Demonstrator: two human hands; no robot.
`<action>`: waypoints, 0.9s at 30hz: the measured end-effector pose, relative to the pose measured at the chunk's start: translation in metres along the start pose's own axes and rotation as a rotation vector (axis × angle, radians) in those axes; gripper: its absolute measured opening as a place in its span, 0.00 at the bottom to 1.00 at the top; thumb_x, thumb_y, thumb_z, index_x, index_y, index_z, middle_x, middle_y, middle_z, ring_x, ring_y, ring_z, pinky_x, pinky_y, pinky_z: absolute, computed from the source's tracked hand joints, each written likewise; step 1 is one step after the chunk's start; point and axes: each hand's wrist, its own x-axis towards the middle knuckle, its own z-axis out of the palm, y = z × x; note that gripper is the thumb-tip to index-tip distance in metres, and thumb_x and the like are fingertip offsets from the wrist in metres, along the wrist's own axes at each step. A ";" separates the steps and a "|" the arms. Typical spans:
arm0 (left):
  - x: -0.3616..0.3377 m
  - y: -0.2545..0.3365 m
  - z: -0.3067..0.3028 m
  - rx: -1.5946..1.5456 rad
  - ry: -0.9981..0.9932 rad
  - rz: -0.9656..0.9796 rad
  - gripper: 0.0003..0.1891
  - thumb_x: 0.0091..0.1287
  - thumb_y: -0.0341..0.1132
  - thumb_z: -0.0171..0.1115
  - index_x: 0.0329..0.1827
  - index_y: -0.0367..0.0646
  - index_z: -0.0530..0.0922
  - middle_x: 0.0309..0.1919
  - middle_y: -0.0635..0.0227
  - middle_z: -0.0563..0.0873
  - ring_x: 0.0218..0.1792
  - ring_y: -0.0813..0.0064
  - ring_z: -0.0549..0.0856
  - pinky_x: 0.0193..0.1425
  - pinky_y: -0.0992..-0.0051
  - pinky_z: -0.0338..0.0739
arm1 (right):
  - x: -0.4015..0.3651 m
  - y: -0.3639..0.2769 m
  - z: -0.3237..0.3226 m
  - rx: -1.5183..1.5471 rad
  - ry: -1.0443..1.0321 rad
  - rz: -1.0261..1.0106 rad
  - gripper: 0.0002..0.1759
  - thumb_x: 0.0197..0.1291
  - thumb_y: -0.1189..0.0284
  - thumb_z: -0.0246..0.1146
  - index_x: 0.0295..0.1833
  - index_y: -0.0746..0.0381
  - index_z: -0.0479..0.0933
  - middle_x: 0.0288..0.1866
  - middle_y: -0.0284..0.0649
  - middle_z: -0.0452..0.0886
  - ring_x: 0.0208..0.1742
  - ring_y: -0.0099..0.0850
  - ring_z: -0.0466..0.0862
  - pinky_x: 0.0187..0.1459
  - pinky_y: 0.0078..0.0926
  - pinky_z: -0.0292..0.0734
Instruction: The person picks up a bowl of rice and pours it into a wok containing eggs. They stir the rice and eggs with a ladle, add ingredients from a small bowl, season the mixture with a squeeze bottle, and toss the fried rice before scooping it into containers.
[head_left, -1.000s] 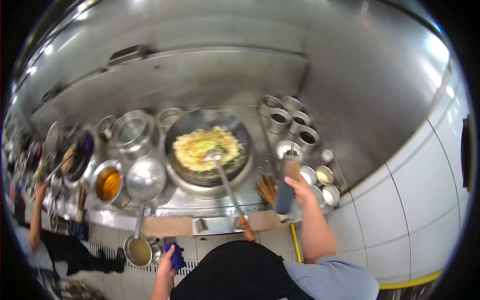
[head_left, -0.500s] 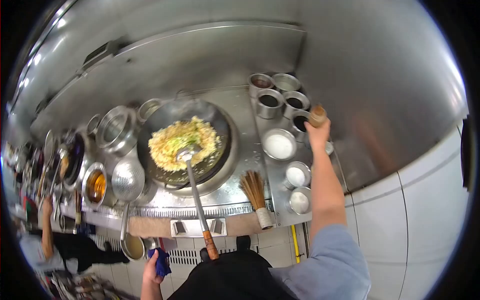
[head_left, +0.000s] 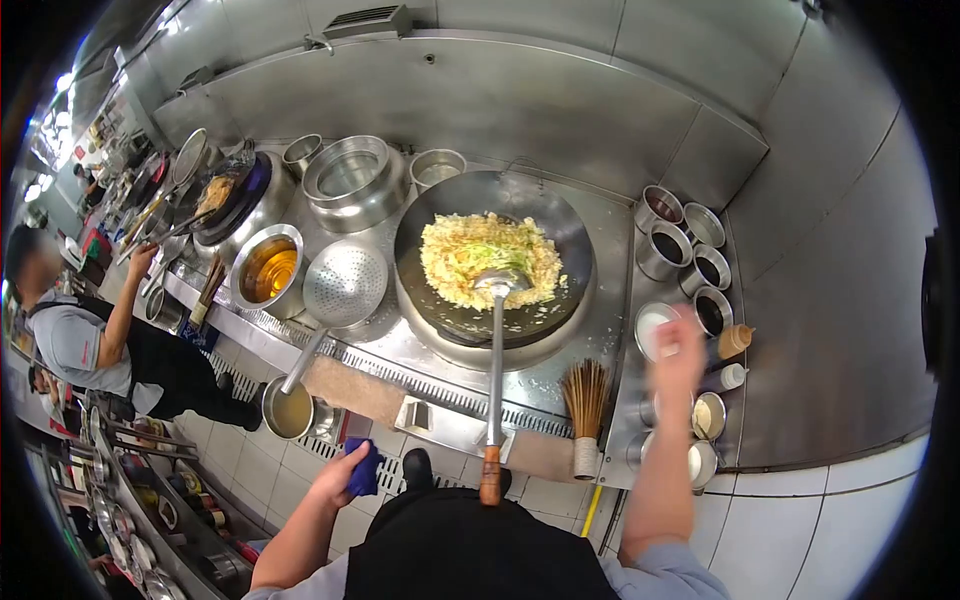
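Note:
My left hand is closed around a bunched blue cloth beside the counter's front edge. My right hand is smeared by motion above the seasoning pots, near a steel pot of white powder; its fingers are not clear. Just right of it stands a squeeze bottle with a tan top, apart from the hand. A large wok on the burner holds fried rice with green shreds on top. A long-handled wok ladle rests with its bowl in the rice, its wooden handle towards me.
Pots of dark sauce line the right side. A bamboo brush lies at the front. On the left are a perforated skimmer, a bowl of oil and a co-worker at another wok. Tall steel walls stand behind and right.
My right hand has let go of the squeeze bottle, which now stands by the sauce pots, and has drawn back left. The view has swung left; my left hand keeps the cloth.

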 end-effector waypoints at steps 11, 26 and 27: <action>0.050 0.048 -0.052 -0.015 -0.325 -0.021 0.25 0.66 0.48 0.61 0.56 0.37 0.72 0.42 0.63 0.83 0.36 0.74 0.83 0.39 0.72 0.81 | -0.100 -0.042 0.061 -0.952 -0.626 -0.010 0.33 0.62 0.71 0.57 0.72 0.56 0.57 0.36 0.56 0.81 0.40 0.54 0.82 0.42 0.46 0.77; 0.072 0.057 -0.115 -0.034 -0.405 -0.055 0.23 0.65 0.51 0.62 0.51 0.40 0.75 0.40 0.66 0.83 0.37 0.75 0.83 0.40 0.72 0.80 | -0.176 -0.086 0.062 -0.581 -0.478 0.391 0.26 0.65 0.70 0.56 0.69 0.55 0.64 0.59 0.56 0.75 0.59 0.46 0.78 0.58 0.32 0.71; 0.071 0.057 -0.115 -0.042 -0.398 -0.054 0.23 0.65 0.51 0.62 0.52 0.40 0.74 0.40 0.66 0.83 0.37 0.76 0.82 0.40 0.73 0.79 | -0.179 -0.062 0.057 -0.547 -0.474 0.312 0.26 0.65 0.71 0.56 0.69 0.56 0.65 0.59 0.56 0.76 0.59 0.44 0.78 0.59 0.31 0.71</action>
